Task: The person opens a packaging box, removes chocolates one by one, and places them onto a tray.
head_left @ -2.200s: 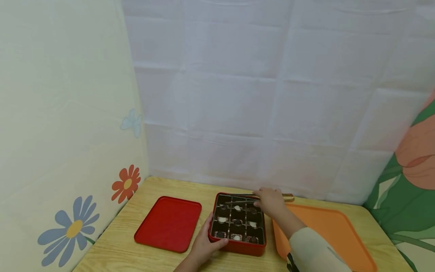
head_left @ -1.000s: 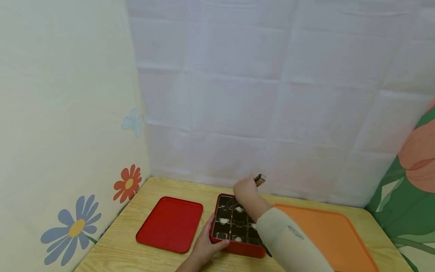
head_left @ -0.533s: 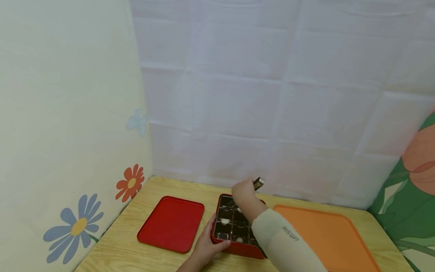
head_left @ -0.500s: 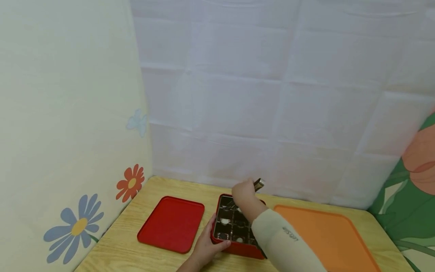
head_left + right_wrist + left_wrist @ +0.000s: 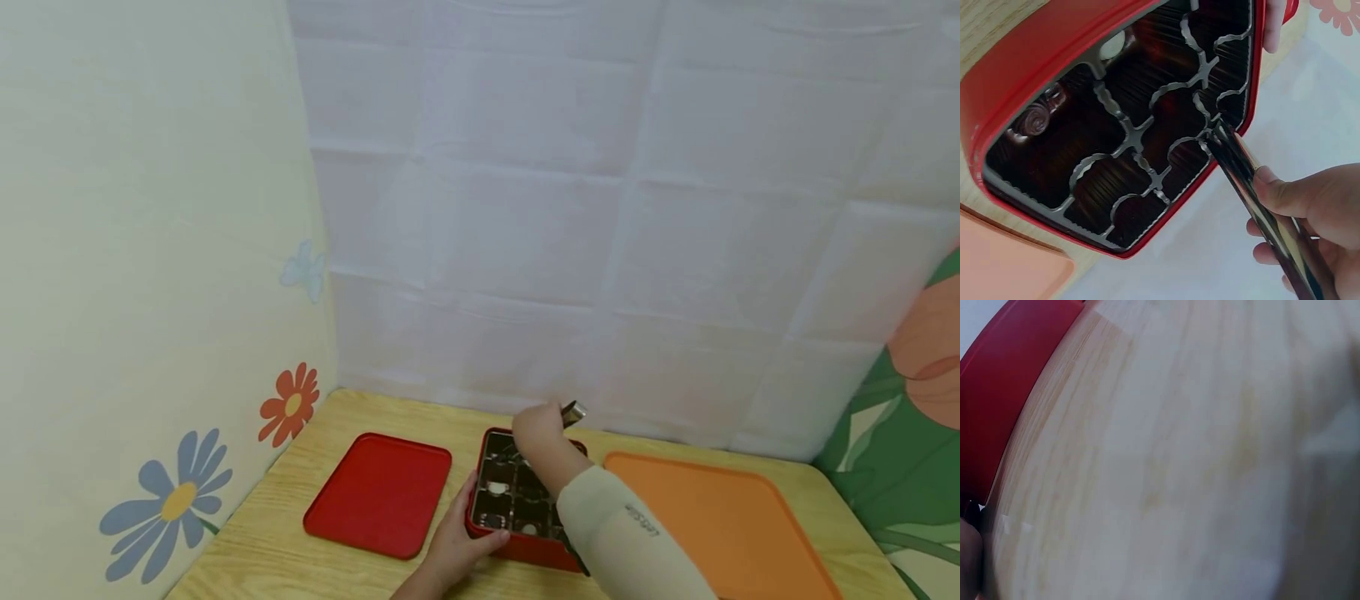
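A red box (image 5: pixel 536 552) with a dark divided insert stands on the wooden table. My left hand (image 5: pixel 457 542) grips its near left corner, thumb over the front rim and fingers along the side. My right hand (image 5: pixel 536 429) holds metal tongs (image 5: pixel 574 413), tilted with the tips down in a far-left compartment. From the right wrist view, the tongs (image 5: pixel 1260 206) look nearly closed; whether anything sits between the tips is hidden. Small chocolates lie in some compartments, including a brown swirled chocolate (image 5: pixel 1036 120) and a white-topped chocolate (image 5: pixel 497 488). The right forearm covers the box's right side.
A flat red lid or tray (image 5: pixel 382 492) lies left of the box. To the right, partly under the sleeve (image 5: pixel 626 525), is an orange tray (image 5: pixel 727 525). A pale cloth wall (image 5: pixel 480 250) rises behind the table's back edge.
My right hand has moved left over the box and turned the tongs from nearly flat to steeply tilted, tips inside. Over the last half second the tongs' top dips slightly. The left hand stays put.
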`<state>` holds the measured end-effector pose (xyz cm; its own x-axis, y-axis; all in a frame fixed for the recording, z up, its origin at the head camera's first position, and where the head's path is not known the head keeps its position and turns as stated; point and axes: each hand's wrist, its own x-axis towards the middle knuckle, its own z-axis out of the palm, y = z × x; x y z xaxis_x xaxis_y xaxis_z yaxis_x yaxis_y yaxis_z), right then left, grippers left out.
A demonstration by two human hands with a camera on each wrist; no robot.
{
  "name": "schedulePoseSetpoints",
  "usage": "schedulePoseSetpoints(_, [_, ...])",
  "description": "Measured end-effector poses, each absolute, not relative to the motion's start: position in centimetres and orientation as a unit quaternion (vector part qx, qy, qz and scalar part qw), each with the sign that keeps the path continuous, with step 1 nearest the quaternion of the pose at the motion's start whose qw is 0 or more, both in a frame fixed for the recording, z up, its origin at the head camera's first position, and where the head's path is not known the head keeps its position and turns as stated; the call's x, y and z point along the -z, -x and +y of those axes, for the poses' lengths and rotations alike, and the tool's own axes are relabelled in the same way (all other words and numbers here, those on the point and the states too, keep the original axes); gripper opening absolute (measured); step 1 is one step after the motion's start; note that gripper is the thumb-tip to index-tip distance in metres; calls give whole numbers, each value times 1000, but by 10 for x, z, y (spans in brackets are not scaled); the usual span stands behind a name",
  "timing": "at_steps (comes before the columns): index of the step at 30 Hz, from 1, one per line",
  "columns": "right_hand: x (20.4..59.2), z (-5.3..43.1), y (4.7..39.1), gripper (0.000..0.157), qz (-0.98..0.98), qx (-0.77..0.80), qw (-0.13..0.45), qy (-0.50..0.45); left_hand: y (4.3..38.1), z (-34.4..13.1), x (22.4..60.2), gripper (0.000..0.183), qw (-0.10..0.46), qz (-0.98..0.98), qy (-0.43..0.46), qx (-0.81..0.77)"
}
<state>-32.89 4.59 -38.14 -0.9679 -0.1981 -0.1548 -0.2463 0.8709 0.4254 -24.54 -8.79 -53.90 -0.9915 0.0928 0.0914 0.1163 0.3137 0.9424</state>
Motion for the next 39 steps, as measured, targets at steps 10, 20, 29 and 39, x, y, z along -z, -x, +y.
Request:
schedulePoseSetpoints(10, [388,67,322,3,968,-210,8,134,245,-87,539,103,18,-809,63,585])
schedulePoseSetpoints(20, [390,92,315,17,976,-169,-19,138,247,-88,539,105,8,-811,57,583])
schedulePoseSetpoints(29, [392,112,311,20,982,-110,-57,144,249,-86,539,105,10,-812,56,580])
schedulePoseSetpoints(39, [392,146,294,32,985,-22,-95,146,250,-85,540,104,7,-810,63,583])
